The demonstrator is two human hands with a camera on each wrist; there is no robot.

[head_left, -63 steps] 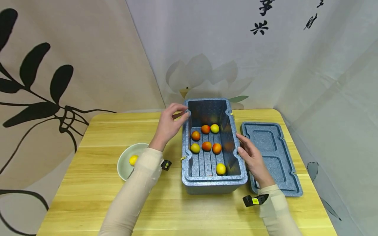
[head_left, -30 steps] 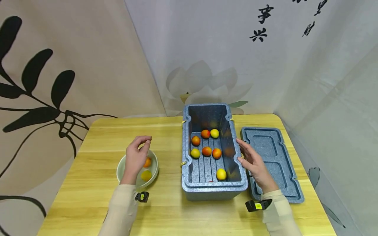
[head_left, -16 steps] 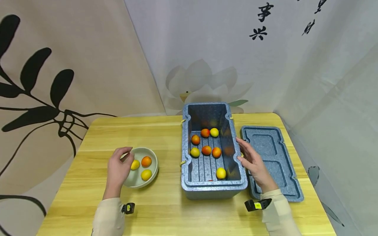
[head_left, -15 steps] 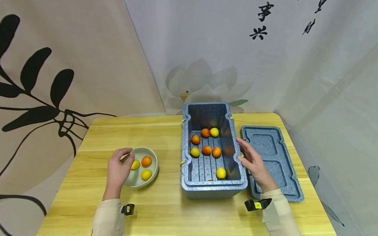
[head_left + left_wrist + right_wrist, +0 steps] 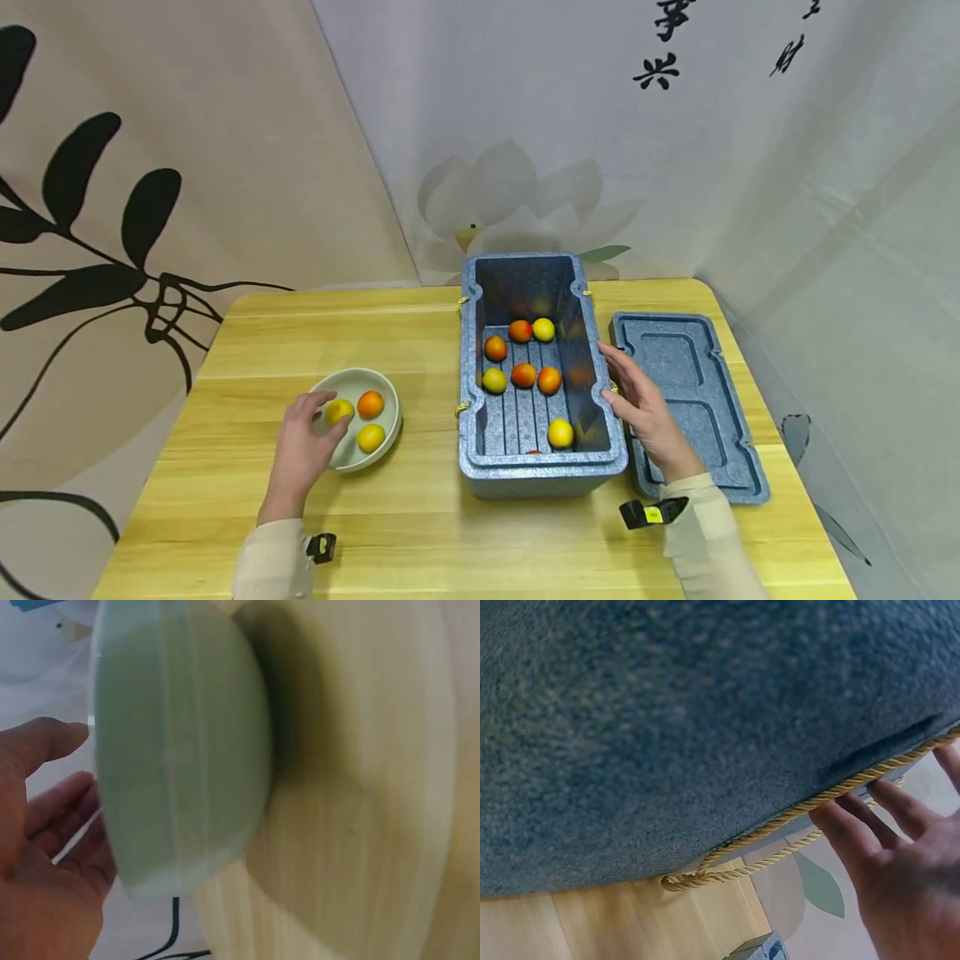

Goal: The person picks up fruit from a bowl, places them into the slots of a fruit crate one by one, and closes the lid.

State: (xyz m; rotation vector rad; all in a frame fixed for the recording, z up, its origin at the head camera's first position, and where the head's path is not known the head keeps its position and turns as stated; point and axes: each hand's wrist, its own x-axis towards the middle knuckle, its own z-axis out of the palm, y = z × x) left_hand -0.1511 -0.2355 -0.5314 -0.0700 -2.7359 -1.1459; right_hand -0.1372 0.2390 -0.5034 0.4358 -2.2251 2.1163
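Yellow fruit sits between the parted thumb and fingers of the left grip; whether they touch it, I cannot tell. Around it is a pale bowl, with an orange fruit and a second yellow fruit just right of that grip. Farther right across the counter, the right grip, thumb and fingers apart, touches a blue-grey box holding more fruit.

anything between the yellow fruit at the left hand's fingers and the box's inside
Yes: the orange fruit and second yellow fruit beside it, then the right rim of the bowl and left wall of the box. Between bowl and box, only bare table shows.
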